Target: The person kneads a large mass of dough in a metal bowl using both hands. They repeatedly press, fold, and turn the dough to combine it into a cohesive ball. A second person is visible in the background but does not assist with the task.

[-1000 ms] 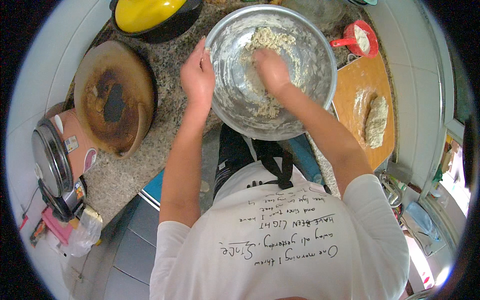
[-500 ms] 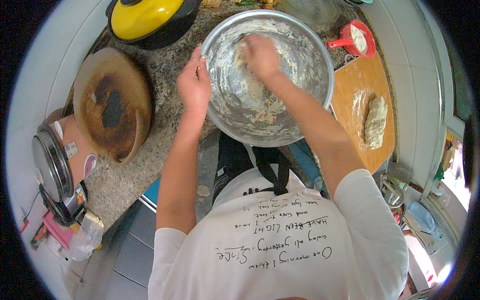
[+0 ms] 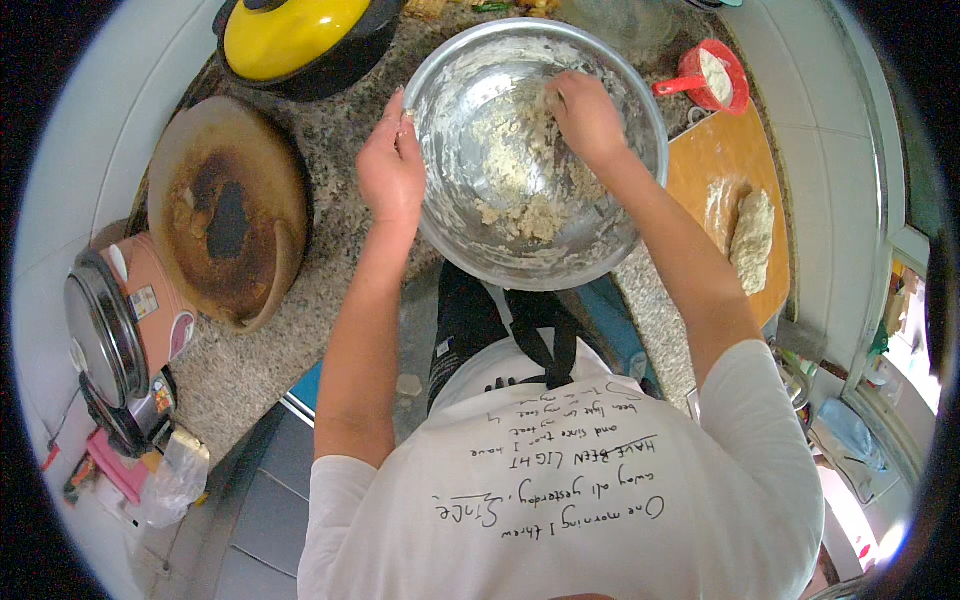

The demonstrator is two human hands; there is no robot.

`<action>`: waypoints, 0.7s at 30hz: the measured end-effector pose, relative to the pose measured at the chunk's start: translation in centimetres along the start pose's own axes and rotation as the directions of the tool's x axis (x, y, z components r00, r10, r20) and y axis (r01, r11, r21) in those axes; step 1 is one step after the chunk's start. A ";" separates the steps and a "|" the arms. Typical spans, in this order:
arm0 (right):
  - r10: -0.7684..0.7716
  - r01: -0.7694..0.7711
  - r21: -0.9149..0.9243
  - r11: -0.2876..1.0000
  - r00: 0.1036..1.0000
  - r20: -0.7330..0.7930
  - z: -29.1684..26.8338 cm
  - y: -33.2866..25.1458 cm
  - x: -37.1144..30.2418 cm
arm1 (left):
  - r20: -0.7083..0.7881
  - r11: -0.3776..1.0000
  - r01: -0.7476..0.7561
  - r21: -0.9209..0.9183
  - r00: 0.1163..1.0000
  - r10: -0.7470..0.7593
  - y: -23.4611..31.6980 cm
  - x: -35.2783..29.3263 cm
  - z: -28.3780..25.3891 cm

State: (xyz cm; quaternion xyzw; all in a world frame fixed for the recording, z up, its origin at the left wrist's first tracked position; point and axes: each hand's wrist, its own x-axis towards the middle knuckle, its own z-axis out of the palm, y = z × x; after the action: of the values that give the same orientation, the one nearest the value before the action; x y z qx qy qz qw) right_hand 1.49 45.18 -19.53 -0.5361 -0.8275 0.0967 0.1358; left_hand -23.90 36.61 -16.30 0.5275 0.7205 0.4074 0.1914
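A large metal mixing bowl [image 3: 440, 215] stands at the counter's front edge, its inner wall smeared with dough and flour. My left hand [image 3: 391, 165] grips the bowl's left rim, thumb and fingers pinching the edge. Inside, near the far right wall, is my right hand [image 3: 588, 115] with its fingers curled closed; what they hold, if anything, is hidden. Crumbly dough scraps [image 3: 537, 217] lie in the near part of the bowl, and more flaky bits cling across its bottom.
Right of the bowl, a floury wooden board [image 3: 697, 165] bears a long dough piece [image 3: 751, 243]. Beyond it sits a red scoop [image 3: 716, 80] of flour. On the left are a round scorched board [image 3: 215, 190], a black pot with yellow lid [image 3: 290, 40] and a pink cooker [image 3: 150, 290].
My right hand has swept from the bowl's middle left to its far right side. Dough crumbs now show in the near part. My left hand keeps its hold on the rim.
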 end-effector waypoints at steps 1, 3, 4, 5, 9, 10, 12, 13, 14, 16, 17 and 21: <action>0.016 -0.016 -0.003 1.000 0.999 -0.045 1.8 0.6 0.9 | -0.005 1.000 -0.007 0.002 1.000 0.007 0.2 0.0 0.1; 0.025 -0.024 0.009 1.000 0.998 -0.064 4.1 -0.9 1.4 | -0.029 0.999 -0.033 0.014 0.999 0.033 -0.2 0.0 0.2; 0.024 -0.023 0.021 1.000 0.999 -0.040 4.8 -2.8 1.4 | -0.040 0.999 -0.045 0.021 0.998 0.046 -0.4 0.0 0.3; 0.022 -0.021 0.031 0.999 1.000 -0.015 5.3 -4.4 1.0 | -0.050 0.998 -0.059 0.017 0.997 0.060 -0.5 0.0 0.4; -0.111 0.070 0.225 0.972 0.979 0.173 5.8 -7.4 -2.7 | -0.059 0.996 -0.082 0.038 0.995 0.084 -0.7 -0.4 0.8; -0.208 0.162 0.249 0.955 0.963 0.173 5.3 -7.2 -3.2 | -0.051 0.995 -0.079 0.054 0.995 0.081 -0.8 -0.6 0.8; -0.276 0.221 0.243 0.945 0.934 0.227 5.5 -5.3 -2.7 | 0.006 1.000 -0.015 0.027 1.000 0.015 -0.5 -0.5 0.7; -0.201 0.172 0.149 0.974 0.956 0.211 5.2 -3.7 -1.1 | 0.031 1.000 0.020 0.018 0.999 -0.020 -0.3 -0.4 0.5; -0.129 0.120 0.057 0.991 0.974 0.189 4.3 -2.2 0.9 | 0.019 1.000 0.005 -0.003 1.000 -0.005 -0.2 -0.3 0.4; -0.042 0.044 -0.020 0.999 0.994 0.105 3.5 -2.0 2.3 | -0.001 0.998 -0.030 -0.049 1.000 0.030 0.1 0.1 0.5; -0.029 0.030 -0.003 1.000 0.998 0.052 3.8 -2.9 2.7 | -0.008 0.998 -0.050 -0.038 0.999 0.050 0.2 0.4 0.4; -0.016 -0.037 0.267 0.963 0.981 0.195 5.5 -9.1 -0.7 | -0.018 0.998 -0.062 -0.002 0.998 0.062 0.6 0.8 0.7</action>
State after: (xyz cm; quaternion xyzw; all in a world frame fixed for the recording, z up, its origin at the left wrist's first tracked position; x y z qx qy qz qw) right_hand -7.84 40.78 -22.04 -0.5050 -0.8132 0.2610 0.1248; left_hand -23.35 37.64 -16.12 0.5456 0.7050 0.4188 0.1729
